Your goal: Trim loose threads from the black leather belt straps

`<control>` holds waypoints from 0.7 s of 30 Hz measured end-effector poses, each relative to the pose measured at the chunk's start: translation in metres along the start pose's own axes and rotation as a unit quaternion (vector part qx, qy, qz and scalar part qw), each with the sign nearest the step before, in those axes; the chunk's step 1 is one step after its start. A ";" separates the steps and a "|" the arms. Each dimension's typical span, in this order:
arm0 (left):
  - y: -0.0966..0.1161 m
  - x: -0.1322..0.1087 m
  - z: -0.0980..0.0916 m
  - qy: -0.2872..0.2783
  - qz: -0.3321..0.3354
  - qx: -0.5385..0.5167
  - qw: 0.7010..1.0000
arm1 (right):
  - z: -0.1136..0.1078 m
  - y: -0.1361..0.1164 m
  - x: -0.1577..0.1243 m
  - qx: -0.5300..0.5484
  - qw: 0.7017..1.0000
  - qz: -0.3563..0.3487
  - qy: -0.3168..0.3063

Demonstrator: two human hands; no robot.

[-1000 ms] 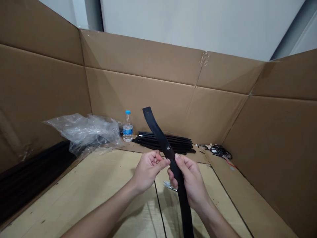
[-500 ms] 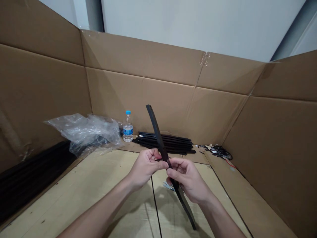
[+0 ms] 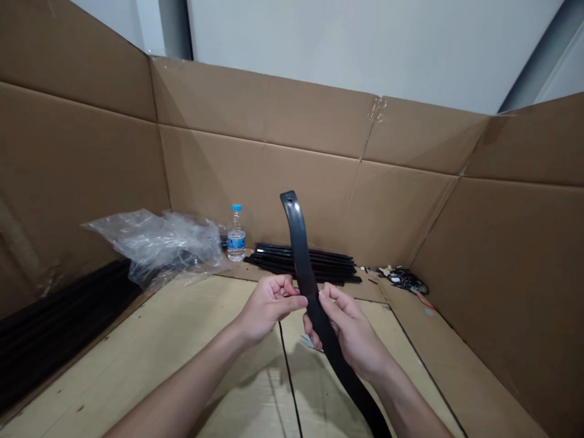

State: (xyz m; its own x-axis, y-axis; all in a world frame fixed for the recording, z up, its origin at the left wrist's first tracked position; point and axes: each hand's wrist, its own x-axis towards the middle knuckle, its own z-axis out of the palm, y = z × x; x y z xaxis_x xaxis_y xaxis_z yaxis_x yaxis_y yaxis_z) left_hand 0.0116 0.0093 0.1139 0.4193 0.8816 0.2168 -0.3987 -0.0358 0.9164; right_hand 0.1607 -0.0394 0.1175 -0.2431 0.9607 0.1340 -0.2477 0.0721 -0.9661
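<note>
In the head view, a long, flat black strap point(image 3: 301, 255) crosses the middle of the frame, its upper end, with a small hole, rising in a gentle curve above the hands and its lower part running down past the bottom edge. It looks light and semi-stiff, probably rubber or plastic: springy enough to stand up from the grip, yet flexible enough to bow along its length. The sheen on its flat face suggests it could be a little slippery, so a firm pinch across both faces near mid-length seems the surest hold, leaving both ends free to swing. The right hand point(image 3: 351, 331) has it in that kind of pinch, thumb on the upper face and fingers curled behind. The left hand point(image 3: 269, 310) sits just beside it, fingers loosely curled and thumb reaching to the strap's edge; whether it grips or only touches cannot be told. Both forearms angle up from the bottom corners, the left forearm point(image 3: 182, 377) and right forearm point(image 3: 410, 407) converging so the wrists meet above a cardboard sheet point(image 3: 137, 347). Beyond the strap lie a bundle of black strips point(image 3: 303, 263), a water bottle point(image 3: 236, 237), a crumpled plastic bag point(image 3: 159, 246) and a small tangle of cables point(image 3: 406, 280), all against a cardboard wall point(image 3: 274, 109).
</note>
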 end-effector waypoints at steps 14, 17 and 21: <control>-0.003 0.005 -0.002 0.059 0.005 0.072 0.996 | -0.003 0.006 0.006 0.036 0.996 -0.015 0.075; -0.002 0.005 0.000 0.054 -0.001 0.047 0.997 | -0.005 0.005 0.007 0.036 0.997 -0.019 0.066; -0.002 0.004 0.001 0.040 0.008 0.013 0.999 | -0.005 0.005 0.006 -0.002 0.999 -0.009 0.035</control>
State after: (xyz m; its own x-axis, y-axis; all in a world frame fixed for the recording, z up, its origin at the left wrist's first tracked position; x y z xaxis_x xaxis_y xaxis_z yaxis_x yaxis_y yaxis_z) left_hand 0.0147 0.0124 0.1133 0.3454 0.9159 0.2043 -0.3829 -0.0613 0.9218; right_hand 0.1625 -0.0320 0.1125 -0.1727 0.9756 0.1355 -0.2482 0.0900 -0.9645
